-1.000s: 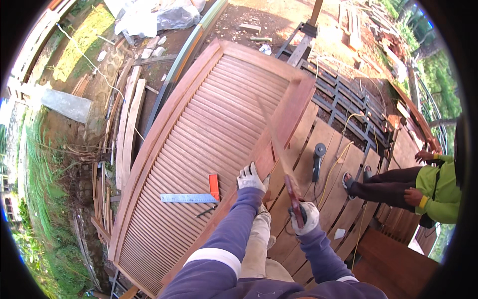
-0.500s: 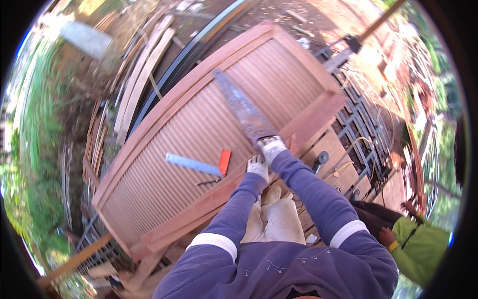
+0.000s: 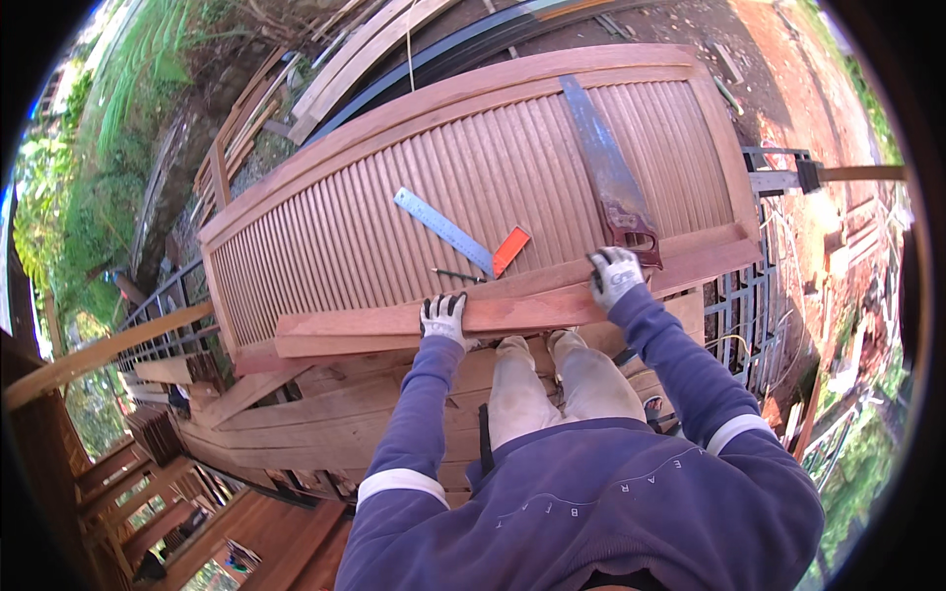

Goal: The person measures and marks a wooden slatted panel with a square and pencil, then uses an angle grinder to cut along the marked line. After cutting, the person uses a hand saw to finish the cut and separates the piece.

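Observation:
A loose reddish wooden board (image 3: 370, 323) lies along the near edge of a slatted wooden panel (image 3: 473, 163). My gloved left hand (image 3: 443, 317) grips it toward the middle, fingers curled over the far edge. At the board's right end, my gloved right hand (image 3: 616, 276) holds it, the thumb side partly hidden. Just beyond that hand rests a handsaw (image 3: 609, 163), its dark handle near my fingers and its blade pointing away across the slats. Left of the saw lie a try square (image 3: 448, 234) with an orange stock and a dark pencil (image 3: 458, 275).
Rough planks (image 3: 296, 433) sit below the panel at the near side. Dark metal beams (image 3: 443, 64) and stacked timber (image 3: 365, 59) lie beyond it. A metal grating (image 3: 739, 305) is at the right, and a wooden pole (image 3: 108, 355) juts out at the left.
My right hand has let go of the saw, which now lies on the panel. My hands have moved apart onto the loose board. The view has turned, and the other person is out of sight.

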Action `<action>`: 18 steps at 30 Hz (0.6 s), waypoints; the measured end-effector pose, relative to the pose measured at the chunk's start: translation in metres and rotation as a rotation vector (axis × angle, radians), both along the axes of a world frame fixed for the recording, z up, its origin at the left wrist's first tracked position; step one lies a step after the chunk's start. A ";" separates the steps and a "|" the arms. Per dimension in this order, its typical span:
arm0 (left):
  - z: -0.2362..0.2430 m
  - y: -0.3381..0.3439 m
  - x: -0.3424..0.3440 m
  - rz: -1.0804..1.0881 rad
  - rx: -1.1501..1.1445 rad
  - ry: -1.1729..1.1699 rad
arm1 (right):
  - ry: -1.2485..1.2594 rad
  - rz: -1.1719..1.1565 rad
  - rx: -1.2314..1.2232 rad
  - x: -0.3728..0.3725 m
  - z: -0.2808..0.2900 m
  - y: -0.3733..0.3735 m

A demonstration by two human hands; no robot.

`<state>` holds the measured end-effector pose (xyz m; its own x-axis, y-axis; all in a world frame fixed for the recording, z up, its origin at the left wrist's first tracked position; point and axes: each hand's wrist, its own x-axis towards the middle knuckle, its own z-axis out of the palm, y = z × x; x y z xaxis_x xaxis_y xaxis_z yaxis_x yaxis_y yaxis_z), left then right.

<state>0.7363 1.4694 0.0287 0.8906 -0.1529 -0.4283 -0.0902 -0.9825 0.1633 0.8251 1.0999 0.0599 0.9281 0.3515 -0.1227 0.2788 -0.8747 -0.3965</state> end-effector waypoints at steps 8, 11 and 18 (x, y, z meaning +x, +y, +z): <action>0.015 0.008 0.019 -0.177 0.049 0.145 | 0.285 0.547 -0.393 -0.028 0.006 0.095; 0.012 0.020 0.023 -0.224 -0.054 0.191 | 0.279 0.532 -0.450 -0.038 -0.008 0.098; 0.006 0.045 0.028 -0.187 -0.167 0.113 | 0.256 0.361 -0.361 -0.033 -0.019 0.107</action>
